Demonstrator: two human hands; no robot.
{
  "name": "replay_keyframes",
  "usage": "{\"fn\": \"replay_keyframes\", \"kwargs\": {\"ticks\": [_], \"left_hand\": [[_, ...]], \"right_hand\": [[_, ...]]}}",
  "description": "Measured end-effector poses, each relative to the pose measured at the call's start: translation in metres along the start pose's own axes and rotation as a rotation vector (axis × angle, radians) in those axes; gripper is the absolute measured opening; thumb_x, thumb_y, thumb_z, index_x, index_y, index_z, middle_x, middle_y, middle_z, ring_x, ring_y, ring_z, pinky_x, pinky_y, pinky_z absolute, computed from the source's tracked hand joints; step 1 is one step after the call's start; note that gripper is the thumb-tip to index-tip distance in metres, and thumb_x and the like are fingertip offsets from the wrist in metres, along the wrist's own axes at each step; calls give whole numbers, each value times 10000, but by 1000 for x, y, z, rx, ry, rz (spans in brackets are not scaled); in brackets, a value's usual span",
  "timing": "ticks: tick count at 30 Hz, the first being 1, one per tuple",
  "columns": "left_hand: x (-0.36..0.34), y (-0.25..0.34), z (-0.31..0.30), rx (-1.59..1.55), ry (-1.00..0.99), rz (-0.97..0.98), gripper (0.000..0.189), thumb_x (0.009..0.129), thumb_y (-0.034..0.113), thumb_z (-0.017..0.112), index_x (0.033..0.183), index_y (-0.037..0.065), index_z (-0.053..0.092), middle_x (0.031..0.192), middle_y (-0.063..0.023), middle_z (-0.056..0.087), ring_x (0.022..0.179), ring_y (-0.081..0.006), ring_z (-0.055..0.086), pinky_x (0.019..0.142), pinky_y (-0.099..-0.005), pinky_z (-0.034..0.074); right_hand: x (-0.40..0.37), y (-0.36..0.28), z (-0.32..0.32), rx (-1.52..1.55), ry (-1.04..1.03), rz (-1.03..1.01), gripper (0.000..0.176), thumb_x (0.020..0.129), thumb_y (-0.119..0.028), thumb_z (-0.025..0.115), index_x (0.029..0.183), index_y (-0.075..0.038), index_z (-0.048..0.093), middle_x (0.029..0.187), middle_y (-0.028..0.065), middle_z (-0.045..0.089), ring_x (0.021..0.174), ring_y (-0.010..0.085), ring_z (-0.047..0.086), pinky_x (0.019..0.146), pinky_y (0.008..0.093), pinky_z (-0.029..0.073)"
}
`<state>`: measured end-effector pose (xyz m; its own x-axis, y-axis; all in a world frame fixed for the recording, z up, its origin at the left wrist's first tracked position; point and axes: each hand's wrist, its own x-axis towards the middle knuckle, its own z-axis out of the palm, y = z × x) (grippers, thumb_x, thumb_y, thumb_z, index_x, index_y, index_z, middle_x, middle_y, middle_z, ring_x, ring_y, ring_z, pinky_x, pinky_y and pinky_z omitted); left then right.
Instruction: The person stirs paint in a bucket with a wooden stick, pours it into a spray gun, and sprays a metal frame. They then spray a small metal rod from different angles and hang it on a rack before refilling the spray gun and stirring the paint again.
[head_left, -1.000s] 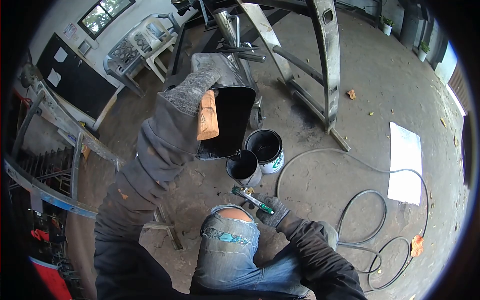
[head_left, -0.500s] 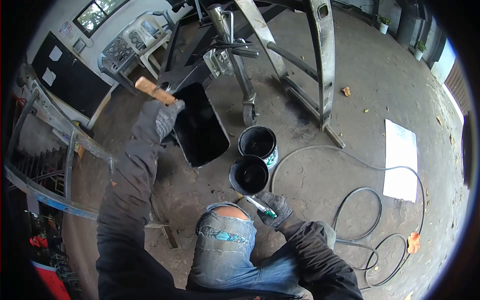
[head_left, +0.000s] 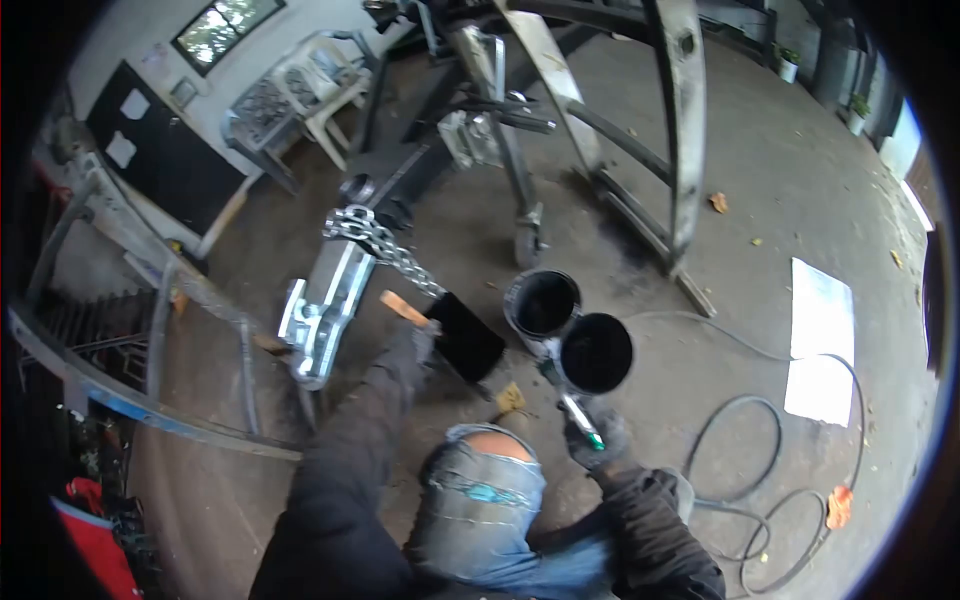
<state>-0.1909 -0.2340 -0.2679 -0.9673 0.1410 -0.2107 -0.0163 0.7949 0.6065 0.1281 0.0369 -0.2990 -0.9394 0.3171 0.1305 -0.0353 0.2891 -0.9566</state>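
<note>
My left hand (head_left: 422, 340), in a dark glove, is closed on a wooden handle (head_left: 404, 306) fixed to a black rectangular pan-like thing (head_left: 465, 335), held above the floor left of the cans. My gloved right hand (head_left: 598, 440) grips a silver handle with a green end (head_left: 580, 420), which leads up to a round black-coated pot (head_left: 597, 353). Right behind that pot stands a can (head_left: 545, 303), black inside; the two rims overlap in this view. A small yellowish piece (head_left: 510, 398) lies on the floor in front of my knee.
A silver tow coupling (head_left: 335, 310) with a chain (head_left: 385, 240) juts out at left, beside a metal frame (head_left: 160, 410). Metal legs (head_left: 685, 150) and a caster (head_left: 530, 243) stand ahead. Black hose (head_left: 775, 440) coils at right near a white sheet (head_left: 820, 340).
My left hand has moved right and lower with the black pan-like thing, uncovering the coupling and chain. The black pot has shifted right of the can. The view has turned slightly.
</note>
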Motion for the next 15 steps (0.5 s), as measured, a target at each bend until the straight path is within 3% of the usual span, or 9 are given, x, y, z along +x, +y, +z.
{"fn": "replay_keyframes", "kwargs": {"ticks": [1,3,6,9,10,12,14,15], "left_hand": [[2,1,5,27,-20,-15,444,944,430,665,989,-7,725,862,-176,735,766,-317,720,657,-438,521],[12,2,15,-22,-74,-164,468,914,446,697,1051,-2,720,955,-187,742,856,-324,725,740,-425,544],[68,-61,52,-78,-161,-169,508,878,451,734,1124,7,710,1057,-180,740,970,-312,717,846,-407,545],[69,-40,51,35,-136,-158,532,855,447,758,1163,17,706,1136,-159,732,1042,-305,704,900,-399,531],[61,-33,46,46,-64,-155,529,859,443,756,1165,15,705,1139,-163,728,1015,-286,706,880,-394,530],[85,-83,59,-209,-110,-128,514,859,434,758,1169,26,708,1107,-153,732,974,-278,705,845,-400,536],[20,-3,19,-442,-223,-112,492,852,409,778,1166,36,716,1013,-132,734,888,-241,698,765,-399,544],[-3,31,3,-336,-250,-149,496,859,390,775,1185,23,702,1014,-133,733,891,-241,701,767,-397,551]], "right_hand": [[4,5,5,6,-22,40,360,784,-90,636,1142,-64,671,949,194,679,814,398,677,686,425,548],[7,-38,-13,-183,74,-132,330,820,-56,613,1145,-35,663,972,181,697,851,356,698,727,393,560],[9,-39,-9,-103,163,-119,364,786,-90,634,1148,-101,674,895,198,675,818,418,676,668,448,545],[11,-28,-8,-99,151,-80,371,795,-88,629,1163,-106,668,890,193,682,828,412,682,681,443,549],[13,-44,-14,-87,84,-41,382,795,11,567,1163,-30,657,1031,198,692,959,375,693,810,405,561],[16,-44,-13,-89,105,-64,381,794,19,563,1161,-26,656,1028,203,687,964,378,687,820,402,558],[18,-41,-13,-94,118,-76,388,785,42,568,1157,-22,657,1021,185,695,960,333,695,831,380,559],[18,-37,-12,-67,110,-30,379,797,38,574,1162,-21,655,1028,175,695,963,310,694,832,370,559]]}}
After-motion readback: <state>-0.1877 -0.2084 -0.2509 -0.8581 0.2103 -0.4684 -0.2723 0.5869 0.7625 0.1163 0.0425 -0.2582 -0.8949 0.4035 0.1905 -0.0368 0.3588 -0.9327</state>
